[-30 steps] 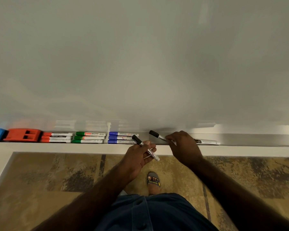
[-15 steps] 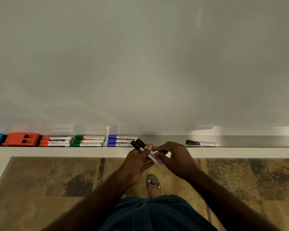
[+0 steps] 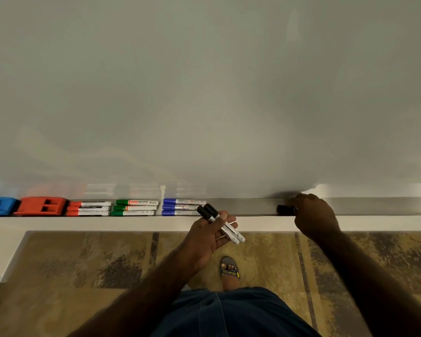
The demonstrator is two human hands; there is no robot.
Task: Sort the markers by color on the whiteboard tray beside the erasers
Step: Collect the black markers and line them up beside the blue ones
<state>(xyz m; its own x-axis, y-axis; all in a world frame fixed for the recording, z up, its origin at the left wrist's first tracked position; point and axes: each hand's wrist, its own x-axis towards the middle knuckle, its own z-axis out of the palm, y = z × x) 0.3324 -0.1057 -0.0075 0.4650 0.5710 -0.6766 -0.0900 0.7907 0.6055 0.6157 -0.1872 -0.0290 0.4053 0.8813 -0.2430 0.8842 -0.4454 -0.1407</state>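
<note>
My left hand (image 3: 206, 235) curls its fingers round two smooth black-capped markers (image 3: 220, 223) just off the metal tray (image 3: 248, 206), my right hand (image 3: 314, 215) closes on a third black marker (image 3: 284, 209) lying in it, well right of three red markers (image 3: 89, 208), three green markers (image 3: 135, 207), three blue markers (image 3: 180, 207) and two blocky erasers (image 3: 40, 206).

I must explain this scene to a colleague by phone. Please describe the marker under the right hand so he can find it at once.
Follow the metal whiteboard tray to the right, past the blue markers and a bare stretch. There the right hand covers a black marker, only its black cap showing. It is the only marker lying alone, far from the sorted groups.
</note>
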